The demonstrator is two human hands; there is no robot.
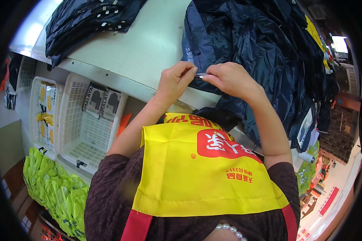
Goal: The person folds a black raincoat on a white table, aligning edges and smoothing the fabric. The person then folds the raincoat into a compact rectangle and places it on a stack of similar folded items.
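- Left hand (176, 83): forearm angled upward and inward, fingertips pinched together; cannot tell whether they grip anything.
- Right hand (234, 79): forearm bent inward, fingers clamped on small silvery item (201, 75).
- Item location: between both hands, by the dark garment (257, 60) on the desk (149, 48).

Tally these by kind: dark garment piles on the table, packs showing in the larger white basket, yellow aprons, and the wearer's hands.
Garment piles: 2
Packs: 2
Apron: 1
Hands: 2
Total: 7
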